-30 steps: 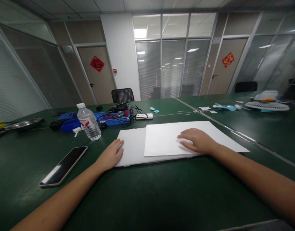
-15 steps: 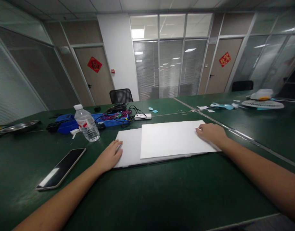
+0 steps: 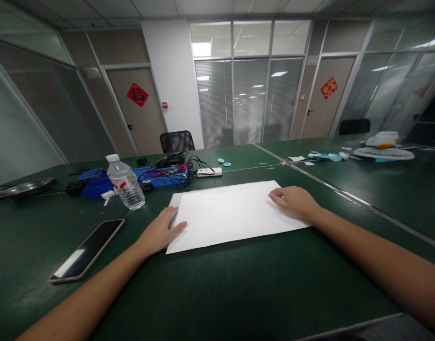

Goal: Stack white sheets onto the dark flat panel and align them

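Observation:
A large white sheet of paper (image 3: 231,215) lies on the dark green table (image 3: 217,289), on top of another sheet whose edge just shows at its far left corner. My left hand (image 3: 159,232) rests flat at the sheet's left edge, fingers stretched out and touching it. My right hand (image 3: 293,201) lies palm down on the sheet's far right corner, fingers spread.
A water bottle (image 3: 125,182) stands left of the paper, and a black phone (image 3: 87,249) lies nearer me. Behind are a blue tray (image 3: 96,182) with tangled cables (image 3: 174,168) and a white box (image 3: 209,172). A metal dish (image 3: 23,187) sits far left, a white fan (image 3: 383,149) far right.
The top sheet has slid left over the lower one until they nearly line up. My right hand moved along it to its far right corner. My left hand stayed at the left edge.

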`<state>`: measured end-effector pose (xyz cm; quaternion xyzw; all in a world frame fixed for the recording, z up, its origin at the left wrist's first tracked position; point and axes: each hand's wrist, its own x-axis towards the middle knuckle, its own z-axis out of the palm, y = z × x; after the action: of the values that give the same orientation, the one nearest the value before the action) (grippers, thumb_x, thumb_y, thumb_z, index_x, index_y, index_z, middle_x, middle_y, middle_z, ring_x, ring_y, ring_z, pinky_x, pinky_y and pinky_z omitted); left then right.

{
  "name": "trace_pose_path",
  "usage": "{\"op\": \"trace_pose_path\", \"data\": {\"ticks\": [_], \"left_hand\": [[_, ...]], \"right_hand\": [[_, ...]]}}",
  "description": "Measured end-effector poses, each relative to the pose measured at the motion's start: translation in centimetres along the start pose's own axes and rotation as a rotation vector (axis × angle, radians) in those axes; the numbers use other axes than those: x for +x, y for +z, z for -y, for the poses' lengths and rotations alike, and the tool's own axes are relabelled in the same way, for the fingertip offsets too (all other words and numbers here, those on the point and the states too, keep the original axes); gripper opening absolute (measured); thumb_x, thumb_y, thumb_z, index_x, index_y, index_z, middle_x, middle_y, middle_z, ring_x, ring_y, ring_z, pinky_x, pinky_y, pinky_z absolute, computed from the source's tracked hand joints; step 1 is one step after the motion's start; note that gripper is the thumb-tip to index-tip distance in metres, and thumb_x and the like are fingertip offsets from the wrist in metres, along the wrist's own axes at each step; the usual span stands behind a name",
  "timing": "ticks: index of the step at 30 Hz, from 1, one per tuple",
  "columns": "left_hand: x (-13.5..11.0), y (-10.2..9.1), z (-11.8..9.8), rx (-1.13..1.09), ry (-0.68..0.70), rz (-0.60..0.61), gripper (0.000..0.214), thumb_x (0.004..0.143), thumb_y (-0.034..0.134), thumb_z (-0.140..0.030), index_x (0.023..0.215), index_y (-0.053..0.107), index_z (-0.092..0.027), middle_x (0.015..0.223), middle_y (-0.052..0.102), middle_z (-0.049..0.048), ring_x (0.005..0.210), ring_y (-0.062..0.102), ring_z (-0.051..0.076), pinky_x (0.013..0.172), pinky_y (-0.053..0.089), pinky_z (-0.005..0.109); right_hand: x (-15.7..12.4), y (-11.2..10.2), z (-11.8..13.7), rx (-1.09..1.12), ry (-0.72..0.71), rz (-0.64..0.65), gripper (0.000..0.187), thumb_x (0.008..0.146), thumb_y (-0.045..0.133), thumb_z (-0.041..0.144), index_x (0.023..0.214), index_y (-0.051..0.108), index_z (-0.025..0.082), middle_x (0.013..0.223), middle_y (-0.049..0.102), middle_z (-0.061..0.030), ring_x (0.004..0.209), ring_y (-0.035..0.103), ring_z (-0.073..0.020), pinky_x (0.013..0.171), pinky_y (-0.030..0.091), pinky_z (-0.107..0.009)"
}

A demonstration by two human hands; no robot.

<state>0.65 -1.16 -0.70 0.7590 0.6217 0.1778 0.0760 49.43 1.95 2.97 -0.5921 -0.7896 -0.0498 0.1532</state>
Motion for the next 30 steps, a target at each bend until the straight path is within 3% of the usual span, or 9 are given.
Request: {"op": "trace_pose_path", "data": {"ticks": [5,11,23,30], "left_hand": [[0.2,0.0,0.3,0.009,-0.003,-0.012,0.078,0.088,0.048,-0.059,0.147,0.049,-0.008,0.158,0.046,0.0195,0.150,0.038,0.034,0.124,0.028,0.048],[0.6,-0.1,1.2,-0.072,-0.088,-0.077,0.066,0.084,0.053,-0.044,0.143,0.055,-0.016,0.155,0.053,0.0126,0.140,0.053,0.030,0.119,0.038,0.042],[0.9,-0.3,1.0,-0.087,-0.119,-0.089,0.059,0.085,0.047,-0.036,0.139,0.060,-0.015,0.154,0.054,0.0132,0.141,0.052,0.029,0.121,0.036,0.044],[0.8,-0.7,0.7,-0.073,-0.096,-0.083,0.065,0.075,0.051,-0.025,0.139,0.061,-0.017,0.154,0.054,0.0092,0.141,0.052,0.030,0.122,0.036,0.042]], "right_hand": [[0.0,0.1,0.3,0.079,-0.083,0.000,0.057,0.102,0.035,0.059,0.124,0.074,0.025,0.124,0.074,-0.0061,0.103,0.071,-0.0288,0.091,0.055,-0.048],[0.2,1.0,-0.9,0.302,-0.221,0.081,0.053,0.101,0.041,0.057,0.130,0.071,0.025,0.133,0.070,-0.0067,0.122,0.064,-0.0286,0.106,0.049,-0.047],[0.1,0.8,-1.0,0.370,-0.252,0.109,0.053,0.102,0.042,0.057,0.130,0.071,0.023,0.135,0.069,-0.0073,0.123,0.063,-0.0275,0.107,0.048,-0.046],[0.2,0.9,-1.4,0.424,-0.226,0.103,0.052,0.102,0.042,0.057,0.129,0.072,0.025,0.135,0.068,-0.0068,0.125,0.063,-0.0275,0.107,0.048,-0.045]]}}
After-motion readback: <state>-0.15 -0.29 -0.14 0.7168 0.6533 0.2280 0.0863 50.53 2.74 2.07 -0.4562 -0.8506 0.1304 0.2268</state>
